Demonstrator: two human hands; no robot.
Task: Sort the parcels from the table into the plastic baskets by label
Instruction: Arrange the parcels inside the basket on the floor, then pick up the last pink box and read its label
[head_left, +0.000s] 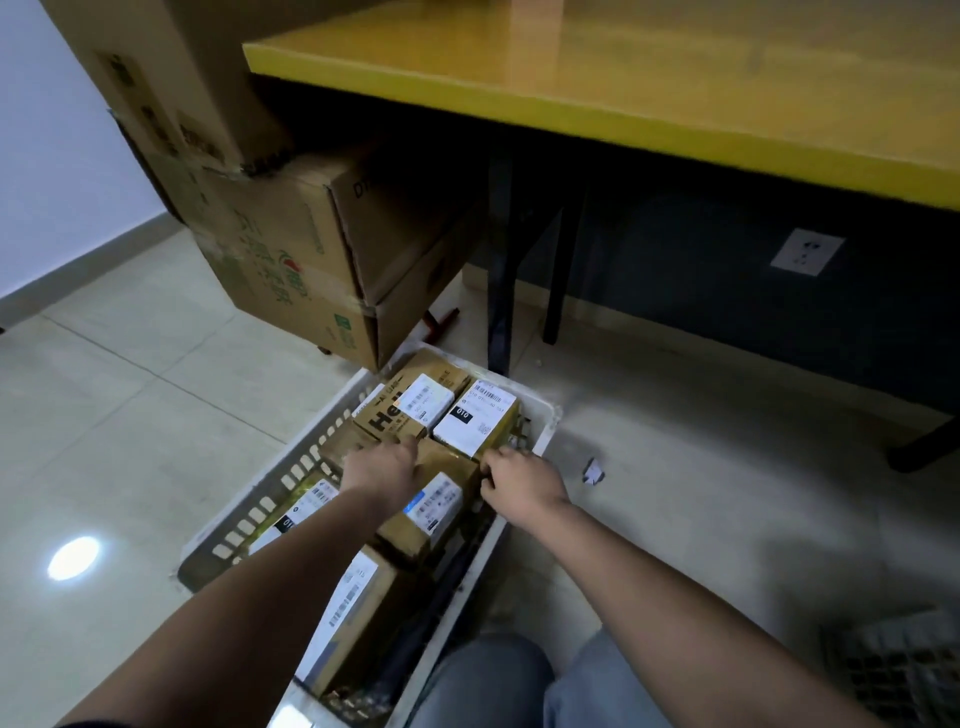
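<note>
Parcels fill the white basket (270, 499) on the floor beside the table (623, 78), and I have both hands down among them. My left hand (382, 467) lies palm down in the middle of the basket, fingers fairly straight and pointing away from me, resting on a brown parcel (452, 460) just below the box printed "He" (387, 423). I see no curl round anything; the hand looks flat and loose. My right hand (522, 483) sits at the basket's right side, fingers curled at the near corner of the parcel with the big white label (475, 418). I cannot tell whether those fingers truly pinch that corner or only touch it, as the fingertips are hidden.

Between my two hands lies another labelled parcel (434, 506), its label just beside my right thumb. More parcels lie under my left forearm toward the near end of the basket.

Stacked cartons (291, 249) stand at the basket's far end, by the table leg (498, 291). A scrap of paper (592, 470) lies on the tiles to the right. A dark crate (898, 670) shows at the lower right.
</note>
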